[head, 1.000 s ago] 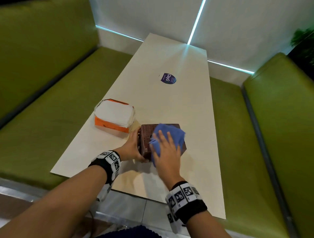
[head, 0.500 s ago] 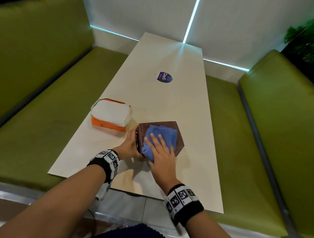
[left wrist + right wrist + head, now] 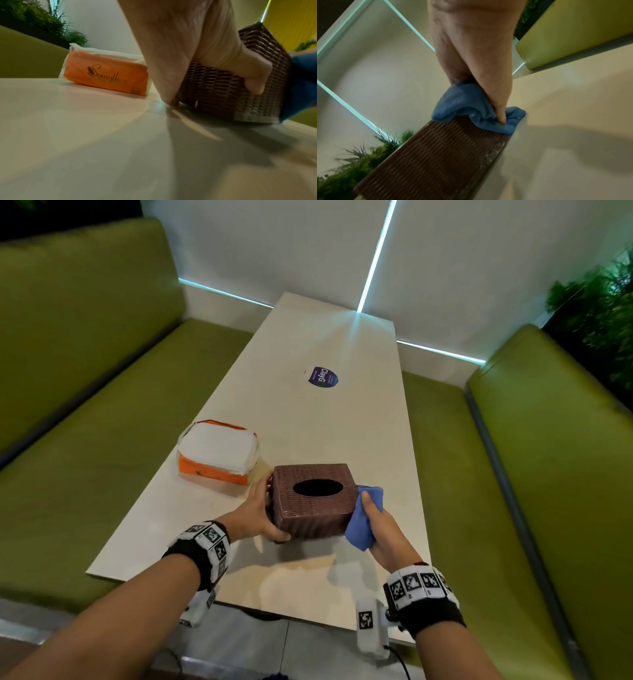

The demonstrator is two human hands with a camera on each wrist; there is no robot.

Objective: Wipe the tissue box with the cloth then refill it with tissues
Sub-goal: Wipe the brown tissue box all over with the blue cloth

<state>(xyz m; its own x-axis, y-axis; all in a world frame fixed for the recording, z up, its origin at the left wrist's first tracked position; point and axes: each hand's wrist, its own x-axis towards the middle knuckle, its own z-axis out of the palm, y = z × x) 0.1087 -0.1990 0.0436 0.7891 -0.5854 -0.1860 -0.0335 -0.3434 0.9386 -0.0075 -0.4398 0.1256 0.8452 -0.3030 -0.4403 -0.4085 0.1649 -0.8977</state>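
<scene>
While the left hand kept a grip on the tissue box, the right hand pressed its gripped cloth against the box's right side.

Behind the tissue box, the right hand's fingers and part of the cloth are hidden

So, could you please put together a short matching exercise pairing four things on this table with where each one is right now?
Things:
1. tissue box
2. blue cloth
3. tissue pack
4. round sticker

Places:
A. far along the table, apart from everything
B. gripped by the left hand
C. lying beyond the left hand, untouched
D. pressed against the box's side by the right hand

Pairs: 1-B, 2-D, 3-C, 4-A
</scene>
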